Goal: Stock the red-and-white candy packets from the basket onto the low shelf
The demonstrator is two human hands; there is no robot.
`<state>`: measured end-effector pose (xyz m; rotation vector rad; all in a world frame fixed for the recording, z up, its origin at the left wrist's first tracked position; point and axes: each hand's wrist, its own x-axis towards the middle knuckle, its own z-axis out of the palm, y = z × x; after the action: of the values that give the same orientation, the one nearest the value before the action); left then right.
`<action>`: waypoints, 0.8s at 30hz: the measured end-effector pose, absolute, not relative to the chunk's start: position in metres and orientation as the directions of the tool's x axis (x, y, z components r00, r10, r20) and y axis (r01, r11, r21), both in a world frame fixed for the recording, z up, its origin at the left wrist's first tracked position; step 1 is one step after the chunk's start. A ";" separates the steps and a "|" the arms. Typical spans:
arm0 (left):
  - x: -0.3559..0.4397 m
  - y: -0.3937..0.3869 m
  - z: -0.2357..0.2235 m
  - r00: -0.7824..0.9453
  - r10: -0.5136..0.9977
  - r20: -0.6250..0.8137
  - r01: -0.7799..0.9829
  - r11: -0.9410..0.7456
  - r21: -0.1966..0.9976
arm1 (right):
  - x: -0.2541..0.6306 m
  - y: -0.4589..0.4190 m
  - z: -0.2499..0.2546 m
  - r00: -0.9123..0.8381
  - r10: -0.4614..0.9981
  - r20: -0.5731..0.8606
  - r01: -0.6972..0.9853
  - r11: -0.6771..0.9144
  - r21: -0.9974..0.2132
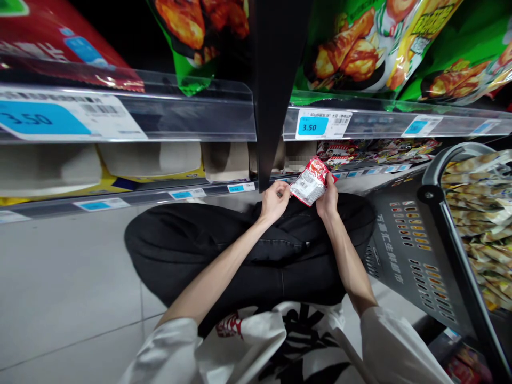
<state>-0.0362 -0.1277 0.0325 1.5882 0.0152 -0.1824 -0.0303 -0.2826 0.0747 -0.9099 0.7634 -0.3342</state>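
A small red and white snack packet (309, 184) is held up over my crossed legs, its white label side with a barcode facing me. My right hand (328, 198) grips its right edge, thumb on the front. At the packet's lower left corner, my left hand (275, 201) is closed in a pinch on the edge. Just beyond the packet, several similar red packets (338, 154) lie on the low shelf. Cardboard boxes (226, 161) stand on that shelf to the left.
A grey shopping basket (394, 250) filled with snack bags (482, 213) stands close on my right. A black shelf post (276, 80) rises directly ahead. Green chip bags (356, 48) fill the upper shelf, behind a clear price rail (372, 125). Pale floor tiles (76, 288) extend left.
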 end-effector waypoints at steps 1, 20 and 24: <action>-0.036 -0.127 0.034 0.986 -0.108 -0.125 0.122 -0.034 0.992 | -0.030 -0.282 0.075 0.696 -0.558 -0.452 -0.057 0.585 -0.809; -0.040 -0.125 0.044 0.998 -0.065 -0.017 0.005 -0.178 0.984 | -0.031 -0.283 0.077 0.678 -0.560 -0.477 -0.052 0.610 -0.790; -0.043 -0.126 0.042 0.982 -0.068 0.177 -0.188 -0.236 0.953 | -0.031 -0.285 0.078 0.650 -0.554 -0.521 -0.054 0.650 -0.758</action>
<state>-0.0426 -0.1263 0.0416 1.8099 -0.1882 0.1133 -0.0306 -0.2850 0.0782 -0.8297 0.8300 -0.3244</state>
